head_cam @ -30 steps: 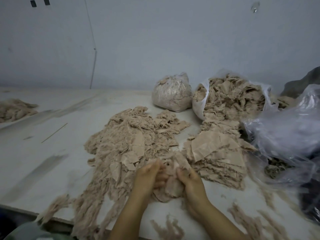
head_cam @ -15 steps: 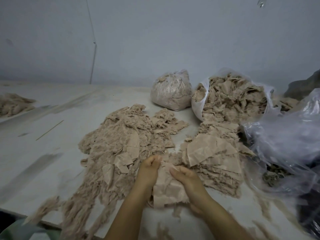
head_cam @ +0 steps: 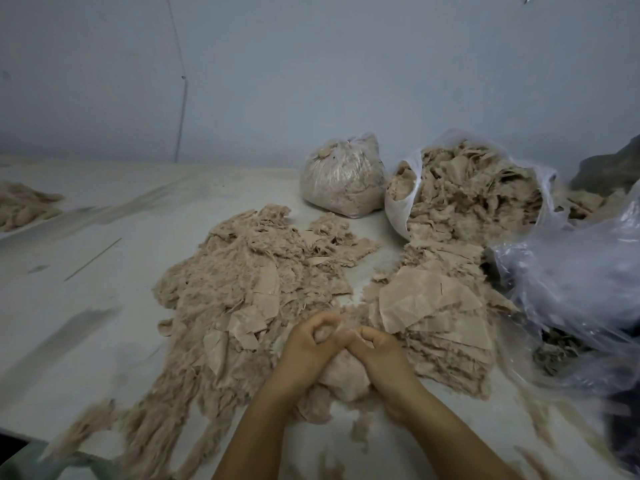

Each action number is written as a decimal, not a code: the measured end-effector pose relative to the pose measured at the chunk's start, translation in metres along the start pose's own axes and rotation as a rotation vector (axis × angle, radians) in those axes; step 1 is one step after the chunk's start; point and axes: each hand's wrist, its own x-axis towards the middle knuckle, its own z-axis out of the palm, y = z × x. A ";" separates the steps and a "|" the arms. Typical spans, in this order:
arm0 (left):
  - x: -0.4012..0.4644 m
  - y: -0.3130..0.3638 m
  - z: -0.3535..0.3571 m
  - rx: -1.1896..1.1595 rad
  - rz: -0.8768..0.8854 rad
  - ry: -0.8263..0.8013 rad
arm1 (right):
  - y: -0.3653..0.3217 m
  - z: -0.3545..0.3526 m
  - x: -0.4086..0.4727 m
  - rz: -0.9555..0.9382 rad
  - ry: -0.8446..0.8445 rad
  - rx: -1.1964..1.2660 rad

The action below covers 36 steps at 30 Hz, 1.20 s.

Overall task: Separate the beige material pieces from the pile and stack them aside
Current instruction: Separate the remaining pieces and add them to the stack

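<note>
Both the left hand (head_cam: 313,344) and the right hand (head_cam: 379,355) are pinching one beige piece (head_cam: 344,375), the pile (head_cam: 242,292) lying just left of them.

Tied bag (head_cam: 343,181) by wall; clear plastic (head_cam: 581,271) at rt.

Left hand (head_cam: 308,344) and right hand (head_cam: 379,355) side by side, fingers curled, fingertips touching.

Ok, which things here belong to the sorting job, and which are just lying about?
Part of the job:
- left hand and right hand, gripping one beige piece
- loose pile
- flat stack

Lying about:
- tied bag
- open bag of scraps
- empty clear plastic
- far-left heap
</note>
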 end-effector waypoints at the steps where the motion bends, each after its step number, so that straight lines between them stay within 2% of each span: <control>1: 0.001 0.001 -0.001 -0.060 -0.016 0.091 | 0.000 0.000 0.000 -0.005 0.014 -0.015; 4: 0.005 0.000 -0.011 -0.166 -0.045 0.297 | 0.005 -0.004 0.000 -0.018 0.017 -0.112; 6: 0.005 0.002 -0.013 -0.177 -0.047 0.289 | 0.005 -0.005 -0.001 -0.019 -0.021 -0.141; 9: 0.002 0.005 -0.007 -0.087 -0.020 0.169 | -0.001 0.000 -0.002 0.009 -0.076 -0.129; 11: 0.001 0.006 -0.005 -0.041 0.010 0.151 | -0.001 0.004 0.000 -0.017 -0.058 -0.147; 16: 0.004 0.001 -0.009 -0.151 -0.022 0.279 | -0.002 0.016 0.001 -0.128 0.054 -0.161; 22: 0.022 -0.012 -0.036 -0.232 -0.161 0.519 | -0.004 0.005 -0.007 -0.008 0.046 -0.038; 23: 0.022 -0.012 -0.038 -0.195 -0.166 0.488 | -0.006 0.001 -0.007 -0.011 0.072 -0.023; 25: 0.019 -0.009 -0.031 -0.201 -0.190 0.313 | -0.009 0.000 -0.004 -0.038 0.116 0.003; 27: 0.010 -0.005 -0.014 -0.359 -0.267 0.057 | -0.011 0.005 0.000 -0.074 0.153 -0.012; 29: 0.004 -0.003 0.000 -0.416 -0.279 -0.053 | -0.010 0.011 0.003 -0.120 0.204 -0.045; 33: 0.003 0.001 0.009 -0.207 -0.128 0.153 | -0.011 0.017 0.006 -0.183 0.271 -0.108; 36: 0.004 0.008 0.003 -0.116 -0.017 0.176 | -0.016 0.017 0.009 -0.263 0.349 -0.099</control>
